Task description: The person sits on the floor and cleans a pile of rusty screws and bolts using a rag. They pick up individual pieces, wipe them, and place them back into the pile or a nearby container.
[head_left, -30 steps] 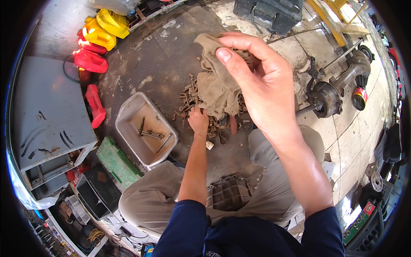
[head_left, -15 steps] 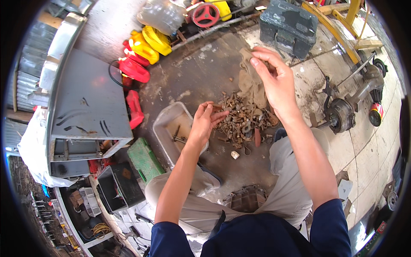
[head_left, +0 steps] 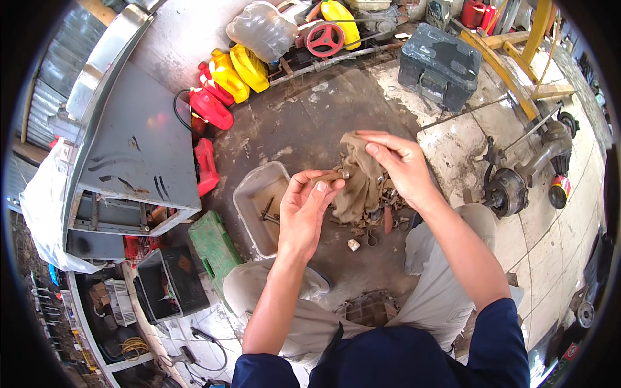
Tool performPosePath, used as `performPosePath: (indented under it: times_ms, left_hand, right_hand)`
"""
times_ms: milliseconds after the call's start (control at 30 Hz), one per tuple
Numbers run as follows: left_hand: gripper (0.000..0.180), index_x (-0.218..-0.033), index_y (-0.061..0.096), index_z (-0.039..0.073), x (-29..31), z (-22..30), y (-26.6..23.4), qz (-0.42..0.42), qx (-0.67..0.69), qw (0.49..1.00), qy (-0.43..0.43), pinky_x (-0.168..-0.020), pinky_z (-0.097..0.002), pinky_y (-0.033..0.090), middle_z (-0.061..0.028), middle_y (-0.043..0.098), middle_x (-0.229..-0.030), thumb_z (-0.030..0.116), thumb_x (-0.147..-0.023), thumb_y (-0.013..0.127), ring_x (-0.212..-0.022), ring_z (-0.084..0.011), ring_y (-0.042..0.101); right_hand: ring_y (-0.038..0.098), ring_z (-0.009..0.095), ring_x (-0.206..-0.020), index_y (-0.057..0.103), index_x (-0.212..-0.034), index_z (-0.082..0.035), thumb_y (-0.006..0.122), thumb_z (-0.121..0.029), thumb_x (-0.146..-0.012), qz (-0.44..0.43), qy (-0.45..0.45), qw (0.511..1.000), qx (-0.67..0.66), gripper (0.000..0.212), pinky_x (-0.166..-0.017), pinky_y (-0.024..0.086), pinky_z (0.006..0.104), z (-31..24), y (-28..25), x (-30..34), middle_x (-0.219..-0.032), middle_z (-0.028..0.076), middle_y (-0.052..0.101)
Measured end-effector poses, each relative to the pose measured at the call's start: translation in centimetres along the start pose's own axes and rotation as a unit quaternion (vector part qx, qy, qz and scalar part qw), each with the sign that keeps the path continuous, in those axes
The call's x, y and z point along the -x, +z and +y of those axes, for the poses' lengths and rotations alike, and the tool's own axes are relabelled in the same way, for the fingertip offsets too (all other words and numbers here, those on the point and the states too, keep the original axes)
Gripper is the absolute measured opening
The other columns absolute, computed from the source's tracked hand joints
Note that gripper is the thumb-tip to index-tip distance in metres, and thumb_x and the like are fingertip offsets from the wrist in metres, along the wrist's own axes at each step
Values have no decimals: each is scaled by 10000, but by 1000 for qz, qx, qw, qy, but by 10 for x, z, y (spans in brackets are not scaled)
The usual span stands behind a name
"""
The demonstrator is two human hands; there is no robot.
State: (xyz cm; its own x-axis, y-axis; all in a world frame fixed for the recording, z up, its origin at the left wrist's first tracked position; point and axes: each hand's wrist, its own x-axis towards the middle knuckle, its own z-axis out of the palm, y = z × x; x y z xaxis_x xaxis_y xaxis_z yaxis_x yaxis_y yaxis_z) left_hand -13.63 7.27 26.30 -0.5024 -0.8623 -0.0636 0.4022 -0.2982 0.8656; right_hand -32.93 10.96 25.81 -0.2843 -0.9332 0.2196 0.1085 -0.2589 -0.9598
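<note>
Between the thumb and fingers of my left hand (head_left: 304, 210) is a rusty bolt (head_left: 332, 177), its blunt end pointing right. My right hand (head_left: 409, 169) pinches the top of a dirty tan rag (head_left: 356, 184), which hangs down close beside the bolt. Behind the rag, and partly covered by it, lies a heap of rusty bolts and small metal parts (head_left: 390, 205) on the floor. A small whitish piece (head_left: 353, 245) rests just in front of the heap. Left of my left hand stands a pale grey tub (head_left: 248, 218) with a few metal pieces inside.
A green case (head_left: 213, 249) and a black bin (head_left: 182, 284) stand at the left, near a grey metal cabinet (head_left: 132, 149). Red and yellow jugs (head_left: 228, 76) line the wall. At the far right are a black toolbox (head_left: 440, 64) and an axle-like part (head_left: 508, 193).
My left hand has come up from the heap and now holds a bolt. My right hand has lowered the rag and brought it left, close to the bolt.
</note>
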Motion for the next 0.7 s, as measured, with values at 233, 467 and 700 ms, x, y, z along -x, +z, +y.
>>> performPosePath:
  times_ms: [233,467,700]
  left_hand:
    - [175,-1122,507,10,6,4,0,19,28,999,14,-1001,-362,467,-142,602,-1152,21,-948,530,-1068,-233,615]
    - [171,-1102,511,15,5,-5,-6,63,124,989,-58,-933,-306,485,-100,648,-1022,110,-965,550,-995,-169,627]
    - [206,-942,536,47,8,-7,-12,13,-214,977,24,-781,-255,437,-26,621,-847,247,-992,520,-814,-84,557]
  right_hand:
    - [590,141,-1045,655,-1157,-20,620,-49,-905,-53,4,993,102,256,-892,467,258,-4,23,12,-1171,107,636]
    - [611,110,-937,642,-1171,-39,671,-12,-854,-89,-12,980,180,320,-800,487,237,1,28,15,-1077,71,651]
    - [590,68,-835,639,-1118,-33,647,-16,-874,-86,26,986,138,244,-663,481,210,-3,27,22,-980,37,628]
